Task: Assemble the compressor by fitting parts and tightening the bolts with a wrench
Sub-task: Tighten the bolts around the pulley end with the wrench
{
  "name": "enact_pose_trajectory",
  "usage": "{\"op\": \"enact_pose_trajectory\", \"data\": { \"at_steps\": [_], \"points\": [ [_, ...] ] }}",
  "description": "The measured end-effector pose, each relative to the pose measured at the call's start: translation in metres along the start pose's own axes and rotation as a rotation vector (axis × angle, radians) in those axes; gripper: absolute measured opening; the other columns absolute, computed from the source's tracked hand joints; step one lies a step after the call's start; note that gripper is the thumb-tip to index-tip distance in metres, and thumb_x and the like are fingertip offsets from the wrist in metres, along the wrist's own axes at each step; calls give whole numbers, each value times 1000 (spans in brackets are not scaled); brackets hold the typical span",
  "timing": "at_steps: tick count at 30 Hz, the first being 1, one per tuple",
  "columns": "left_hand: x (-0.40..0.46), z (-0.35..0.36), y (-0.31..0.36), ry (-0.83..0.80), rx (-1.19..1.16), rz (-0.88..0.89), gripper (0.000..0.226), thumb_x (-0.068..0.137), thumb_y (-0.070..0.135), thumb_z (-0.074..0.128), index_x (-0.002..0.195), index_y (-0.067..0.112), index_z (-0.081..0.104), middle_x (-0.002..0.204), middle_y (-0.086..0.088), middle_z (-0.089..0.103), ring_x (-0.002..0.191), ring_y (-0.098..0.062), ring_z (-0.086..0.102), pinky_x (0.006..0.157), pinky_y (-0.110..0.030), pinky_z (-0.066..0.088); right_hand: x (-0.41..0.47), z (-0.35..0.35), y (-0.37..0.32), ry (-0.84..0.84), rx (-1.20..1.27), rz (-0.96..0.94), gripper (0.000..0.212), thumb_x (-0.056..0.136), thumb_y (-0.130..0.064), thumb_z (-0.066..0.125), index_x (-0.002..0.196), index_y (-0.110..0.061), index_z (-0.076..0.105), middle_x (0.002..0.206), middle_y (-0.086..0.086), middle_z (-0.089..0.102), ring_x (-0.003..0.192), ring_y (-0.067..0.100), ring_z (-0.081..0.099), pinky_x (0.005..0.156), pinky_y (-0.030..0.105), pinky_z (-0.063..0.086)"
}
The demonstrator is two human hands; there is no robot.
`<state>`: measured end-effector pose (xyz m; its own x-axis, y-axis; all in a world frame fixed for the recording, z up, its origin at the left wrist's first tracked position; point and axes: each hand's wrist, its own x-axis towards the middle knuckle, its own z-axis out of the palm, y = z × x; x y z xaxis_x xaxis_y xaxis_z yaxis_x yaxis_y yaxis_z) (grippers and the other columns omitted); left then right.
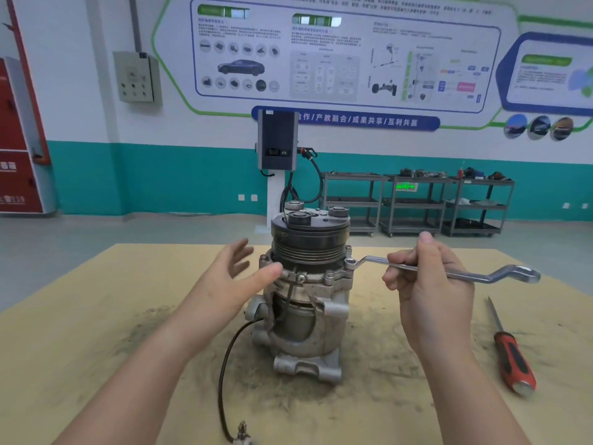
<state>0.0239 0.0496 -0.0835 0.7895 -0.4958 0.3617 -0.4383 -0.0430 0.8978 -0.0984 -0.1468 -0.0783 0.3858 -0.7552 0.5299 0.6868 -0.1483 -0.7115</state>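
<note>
The grey metal compressor (305,319) stands upright in the middle of the wooden table (80,332), with a black grooved pulley (308,242) on top. A silver offset ring wrench (449,270) sits with its small ring end on a bolt (349,263) at the compressor's right flange. My right hand (426,284) grips the wrench shaft near its middle. My left hand (234,277) hovers at the compressor's left side, fingers spread and straight, the thumb tip close to the flange; contact is unclear.
A red-handled screwdriver (510,354) lies on the table at the right. A black cable (224,364) runs from the compressor toward the table's front edge. Grey shelf carts (414,203) and a wall-mounted charger (277,139) stand far behind.
</note>
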Motion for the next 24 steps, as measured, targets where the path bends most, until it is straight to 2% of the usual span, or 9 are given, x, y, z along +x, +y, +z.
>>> {"op": "enact_pose_trajectory", "data": {
  "at_steps": [2,4,7,10,13,17,19,21,24],
  "points": [
    [0,9,-13,-53,-127,21,78,64,53,67,135,30,46,123,30,59,116,11,53,82,-2,43,5,-2,0,-12,37,65,51,102,-20,46,54,-20,62,56,3,63,43,15,53,46,21,44],
    [-2,15,-22,-48,-185,48,56,70,47,67,124,37,52,111,37,63,104,19,56,70,1,44,11,-4,1,-11,126,164,44,102,-19,47,59,-12,55,57,4,63,41,13,52,45,20,45],
    [-3,17,-28,-58,-230,61,49,77,41,67,123,45,51,113,41,59,105,17,57,71,-4,49,22,-7,5,5,245,321,44,101,-20,48,59,-11,51,56,4,61,41,11,50,44,19,45],
    [-6,18,-30,-65,-236,96,51,78,39,66,126,48,50,120,38,58,112,13,55,84,-11,50,31,-9,9,-17,292,481,38,101,-23,48,65,-12,47,55,1,58,41,10,46,42,17,43],
    [-9,20,-28,-76,-233,125,41,80,37,64,116,55,55,116,39,59,110,13,56,80,-6,48,35,-9,12,-41,340,560,34,102,-23,46,69,-14,46,55,-1,55,40,9,44,41,17,39],
    [-11,20,-24,-49,-215,122,36,79,46,64,106,69,54,118,42,56,112,13,54,79,-10,50,32,-7,10,-2,274,432,24,102,-21,45,81,-12,49,55,0,56,40,11,44,42,19,40],
    [-12,20,-27,-20,-210,114,37,81,50,70,110,65,53,121,40,54,114,11,53,87,-19,48,26,-4,7,31,218,322,24,103,-20,45,81,-11,49,54,0,56,40,12,45,41,19,40],
    [-14,21,-30,-8,-201,116,40,80,50,68,116,58,52,126,35,54,118,8,51,93,-30,48,16,-1,5,65,146,197,26,103,-19,44,78,-13,49,54,-1,58,41,12,46,41,20,40],
    [-15,22,-29,-5,-165,117,40,77,54,64,114,59,49,121,38,53,115,16,47,86,-27,50,-5,5,4,65,-104,-71,26,100,-24,45,76,-17,51,59,-2,62,43,13,52,44,20,42]
  ]
}}
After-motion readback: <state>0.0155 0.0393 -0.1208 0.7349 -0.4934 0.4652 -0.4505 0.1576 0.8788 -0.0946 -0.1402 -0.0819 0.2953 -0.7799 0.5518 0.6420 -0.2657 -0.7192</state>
